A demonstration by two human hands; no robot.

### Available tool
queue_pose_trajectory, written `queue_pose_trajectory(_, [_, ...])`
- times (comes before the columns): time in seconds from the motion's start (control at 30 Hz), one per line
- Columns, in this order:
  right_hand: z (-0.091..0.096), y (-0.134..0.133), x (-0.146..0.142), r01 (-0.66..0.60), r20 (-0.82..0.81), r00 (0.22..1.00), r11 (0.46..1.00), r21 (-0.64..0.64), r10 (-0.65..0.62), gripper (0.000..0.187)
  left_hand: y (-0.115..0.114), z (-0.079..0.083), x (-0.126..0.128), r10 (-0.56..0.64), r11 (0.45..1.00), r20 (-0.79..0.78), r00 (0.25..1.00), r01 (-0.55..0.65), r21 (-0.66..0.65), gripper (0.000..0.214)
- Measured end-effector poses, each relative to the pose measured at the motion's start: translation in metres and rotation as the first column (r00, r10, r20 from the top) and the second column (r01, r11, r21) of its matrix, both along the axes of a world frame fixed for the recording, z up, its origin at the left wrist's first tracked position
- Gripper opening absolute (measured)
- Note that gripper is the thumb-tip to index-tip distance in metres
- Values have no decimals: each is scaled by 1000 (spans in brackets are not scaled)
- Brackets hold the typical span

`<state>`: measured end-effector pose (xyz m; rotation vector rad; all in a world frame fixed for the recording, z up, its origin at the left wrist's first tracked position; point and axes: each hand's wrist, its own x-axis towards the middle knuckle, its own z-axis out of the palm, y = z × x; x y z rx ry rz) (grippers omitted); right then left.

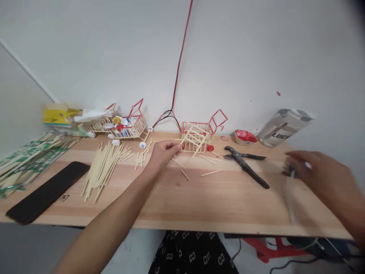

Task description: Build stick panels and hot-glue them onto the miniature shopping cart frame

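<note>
Bare wood (216, 205) (front edge) between hands

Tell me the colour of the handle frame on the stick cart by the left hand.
Red, on the stick cart beside the left hand; head view shows it.

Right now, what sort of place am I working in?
Probably a hobby craft bench against a plain white wall: a light wooden tabletop carries a loose pile of pale wooden sticks, a half-built stick cart with a red frame and black-handled pliers.
</note>
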<state>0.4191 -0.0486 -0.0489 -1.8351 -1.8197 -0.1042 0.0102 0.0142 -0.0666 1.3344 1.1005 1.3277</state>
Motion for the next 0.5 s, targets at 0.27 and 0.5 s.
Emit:
queue_pose_trajectory(0.27, [-10, 12, -225, -482, 19, 858, 816, -319, 514, 22, 8, -5, -8, 25, 999, 33, 999, -26, 31, 30])
queue_pose_trajectory(0.5, [-14, 15, -265, -289, 252, 863, 836, -467, 438, 19, 5, 0, -9, 16, 1000, 44, 999, -16, -3, 26])
